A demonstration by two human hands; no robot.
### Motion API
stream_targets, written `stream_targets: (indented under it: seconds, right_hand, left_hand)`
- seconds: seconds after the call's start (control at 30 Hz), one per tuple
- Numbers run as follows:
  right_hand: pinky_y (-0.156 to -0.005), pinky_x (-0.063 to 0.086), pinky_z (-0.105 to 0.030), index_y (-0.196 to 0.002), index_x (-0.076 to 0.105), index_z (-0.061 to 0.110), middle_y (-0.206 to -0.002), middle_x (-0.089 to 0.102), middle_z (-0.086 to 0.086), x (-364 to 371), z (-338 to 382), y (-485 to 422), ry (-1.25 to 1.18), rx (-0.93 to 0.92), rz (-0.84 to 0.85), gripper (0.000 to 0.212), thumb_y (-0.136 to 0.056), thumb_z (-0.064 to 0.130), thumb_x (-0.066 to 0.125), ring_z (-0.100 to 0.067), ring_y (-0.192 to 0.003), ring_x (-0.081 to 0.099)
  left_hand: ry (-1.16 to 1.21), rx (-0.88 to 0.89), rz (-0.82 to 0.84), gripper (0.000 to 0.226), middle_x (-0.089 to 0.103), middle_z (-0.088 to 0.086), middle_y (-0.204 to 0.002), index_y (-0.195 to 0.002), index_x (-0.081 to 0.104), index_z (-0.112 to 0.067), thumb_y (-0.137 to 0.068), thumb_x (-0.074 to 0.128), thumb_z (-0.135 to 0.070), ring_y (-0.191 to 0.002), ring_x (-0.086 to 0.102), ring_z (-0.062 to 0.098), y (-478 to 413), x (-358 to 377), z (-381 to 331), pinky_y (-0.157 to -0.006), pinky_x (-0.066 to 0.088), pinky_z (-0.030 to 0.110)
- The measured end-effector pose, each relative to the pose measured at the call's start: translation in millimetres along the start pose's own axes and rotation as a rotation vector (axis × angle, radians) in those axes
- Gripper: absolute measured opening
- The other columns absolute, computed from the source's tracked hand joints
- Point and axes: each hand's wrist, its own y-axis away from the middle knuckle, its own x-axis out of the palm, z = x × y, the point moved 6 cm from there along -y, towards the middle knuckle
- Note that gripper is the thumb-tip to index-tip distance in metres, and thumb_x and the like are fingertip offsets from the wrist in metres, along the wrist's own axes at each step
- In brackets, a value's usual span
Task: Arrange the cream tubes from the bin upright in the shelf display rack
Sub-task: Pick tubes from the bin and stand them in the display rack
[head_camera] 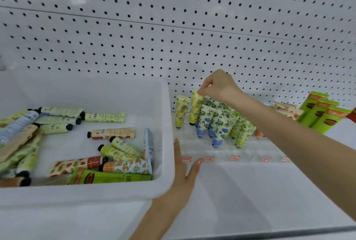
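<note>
the right hand (217, 87) pinches the crimped top end of a yellow fruit-printed cream tube (196, 108). the tube stands nearly upright, black cap down, at the back left of the clear acrylic display rack (240, 155), just beside a second yellow tube (181, 109). blue-flowered tubes (205, 118) and green-leafed tubes (244, 128) stand cap-down to its right. the left hand (185, 174) lies with fingers straight on the white shelf (250, 191), between the rack and the white plastic bin (165, 187), holding nothing. loose cream tubes (111, 133) lie flat in the bin.
</note>
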Motion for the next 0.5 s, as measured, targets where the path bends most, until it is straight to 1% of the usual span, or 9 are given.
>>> stream_targets:
  seconds: [0.03,0.07,0.1,0.13,0.17,0.2,0.27,0.37,0.5]
  right_hand:
    - [-0.068,0.043,-0.025,-0.085,0.073,0.006,-0.094,0.07,-0.007,1.5,-0.9,-0.1,0.004,0.001,-0.005,0.008,-0.085,0.011,0.067,-0.016,-0.082,0.061]
    - [-0.071,0.044,-0.027,-0.084,0.073,0.007,-0.096,0.071,-0.006,2.9,-1.6,-0.2,0.014,0.001,-0.012,0.007,-0.084,0.012,0.068,-0.018,-0.088,0.063]
    - [-0.076,0.046,-0.029,-0.082,0.073,0.009,-0.097,0.071,-0.005,4.1,-2.2,-0.6,0.028,-0.001,-0.021,0.007,-0.083,0.013,0.068,-0.019,-0.094,0.063]
    - [-0.082,0.048,-0.032,-0.081,0.074,0.01,-0.098,0.071,-0.004,5.0,-2.3,-1.3,0.045,-0.005,-0.034,0.007,-0.083,0.013,0.068,-0.021,-0.098,0.062]
    - [-0.087,0.047,-0.034,-0.08,0.074,0.011,-0.098,0.071,-0.003,5.5,-2.3,-1.9,0.064,-0.01,-0.048,0.007,-0.082,0.014,0.068,-0.021,-0.101,0.061]
    - [-0.091,0.046,-0.036,-0.079,0.074,0.012,-0.099,0.071,-0.002,5.8,-1.9,-2.6,0.081,-0.014,-0.059,0.007,-0.082,0.014,0.068,-0.022,-0.103,0.059]
    - [-0.094,0.041,-0.036,-0.079,0.074,0.014,-0.099,0.07,0.0,6.6,-1.1,-3.8,0.104,-0.022,-0.065,0.007,-0.082,0.015,0.067,-0.023,-0.106,0.057]
    - [-0.091,0.034,-0.033,-0.081,0.074,0.014,-0.102,0.069,0.0,8.3,-0.3,-5.6,0.115,-0.031,-0.065,0.008,-0.083,0.015,0.066,-0.023,-0.108,0.056]
    - [-0.091,0.029,-0.033,-0.082,0.074,0.015,-0.101,0.069,0.001,14.5,-2.2,-7.7,0.129,-0.052,-0.056,0.008,-0.083,0.016,0.066,-0.023,-0.11,0.054]
  left_hand:
    - [-0.088,-0.064,-0.054,0.128,-0.016,-0.025,-0.144,-0.145,-0.022,-0.022,-0.038,-0.024,-0.093,-0.135,-0.018,-0.013,-0.2,-3.2,2.8,-0.077,-0.029,-0.004]
    - [-0.171,-0.082,-0.026,0.128,-0.019,-0.026,-0.139,-0.145,-0.023,-0.022,-0.037,-0.029,-0.091,-0.135,-0.018,-0.013,1.7,-3.5,0.0,-0.076,-0.03,-0.003]
    - [-0.162,-0.096,-0.04,0.121,-0.019,-0.024,-0.141,-0.146,-0.02,-0.021,-0.047,-0.021,-0.092,-0.138,-0.013,-0.01,2.2,-5.1,-2.6,-0.077,-0.029,-0.004]
    - [-0.098,-0.102,-0.031,0.105,-0.016,-0.021,-0.147,-0.147,-0.017,-0.021,-0.067,-0.004,-0.088,-0.14,-0.008,-0.006,2.1,-3.2,-4.3,-0.079,-0.026,-0.006]
    - [-0.032,-0.1,-0.004,0.089,-0.01,-0.017,-0.153,-0.149,-0.015,-0.02,-0.085,0.016,-0.075,-0.137,-0.006,-0.008,3.0,-0.8,-6.7,-0.08,-0.024,-0.007]
    - [-0.017,-0.114,0.05,0.082,-0.005,-0.015,-0.156,-0.149,-0.014,-0.021,-0.092,0.029,-0.061,-0.129,-0.006,-0.012,3.2,-0.5,-10.4,-0.081,-0.022,-0.005]
    - [-0.025,-0.109,0.049,0.081,-0.002,-0.014,-0.157,-0.149,-0.014,-0.024,-0.094,0.036,-0.055,-0.118,-0.004,-0.014,1.0,1.7,-4.2,-0.087,-0.015,0.001]
    - [-0.038,-0.132,0.06,0.083,-0.005,-0.013,-0.158,-0.149,-0.014,-0.026,-0.092,0.036,-0.058,-0.126,-0.004,-0.013,0.0,6.5,0.6,-0.093,-0.009,0.005]
    - [-0.074,-0.107,0.037,0.085,-0.006,-0.014,-0.158,-0.149,-0.014,-0.025,-0.09,0.035,-0.061,-0.123,-0.005,-0.013,-1.3,4.7,1.2,-0.097,-0.01,0.007]
